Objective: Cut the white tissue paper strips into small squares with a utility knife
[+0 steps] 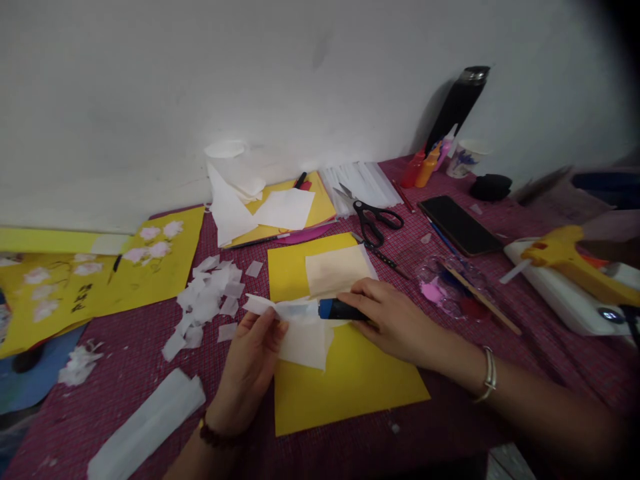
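Observation:
My left hand (260,340) is closed, pinching a folded strip of white tissue paper (260,305) between thumb and fingers. My right hand (387,313) grips the blue and black handle of a utility knife (343,309). Its blade points left and lies along the folded paper. Below both hands, a loose white sheet (303,343) rests on a yellow sheet (350,387). A cream paper piece (337,270) lies just beyond the knife. Small cut white paper squares (205,297) are heaped left of my left hand.
Black scissors (370,213) lie behind the work. To the right are a paint palette (440,290), a phone (460,225) and a yellow glue gun (575,260). Paint bottles (427,167) and a leaning black flask (457,107) stand by the wall. Flower-painted yellow sheets (155,267) lie left.

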Motion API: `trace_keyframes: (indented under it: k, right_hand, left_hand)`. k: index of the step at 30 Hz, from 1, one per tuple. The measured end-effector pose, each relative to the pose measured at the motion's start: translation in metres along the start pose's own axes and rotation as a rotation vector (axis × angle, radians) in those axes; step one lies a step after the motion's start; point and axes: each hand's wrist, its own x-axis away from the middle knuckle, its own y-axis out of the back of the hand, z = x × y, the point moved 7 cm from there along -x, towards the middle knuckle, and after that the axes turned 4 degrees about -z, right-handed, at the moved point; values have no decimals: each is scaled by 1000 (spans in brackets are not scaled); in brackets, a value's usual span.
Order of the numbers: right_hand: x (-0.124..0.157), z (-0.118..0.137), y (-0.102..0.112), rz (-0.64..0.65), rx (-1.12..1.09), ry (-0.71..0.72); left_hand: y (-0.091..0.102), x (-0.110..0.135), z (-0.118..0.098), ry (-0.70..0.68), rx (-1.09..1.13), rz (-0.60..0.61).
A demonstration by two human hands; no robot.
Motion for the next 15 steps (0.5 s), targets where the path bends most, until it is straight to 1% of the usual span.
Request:
trace_keyframes:
  k: [2,6,11,15]
  right_hand:
    - [1,0,0,-8,6,-1]
    - [2,-1,0,-15,1,1]
    - [2,1,-2,15,-3,-10]
    - [2,2,-2,4,5,-3]
  left_hand:
    - [1,0,0,-14,-41,9]
    - [1,2,-8,-75,-88,-8]
    - [0,3,-15,-149,-48,-19]
    - [0,-1,-13,-151,-36,-10]
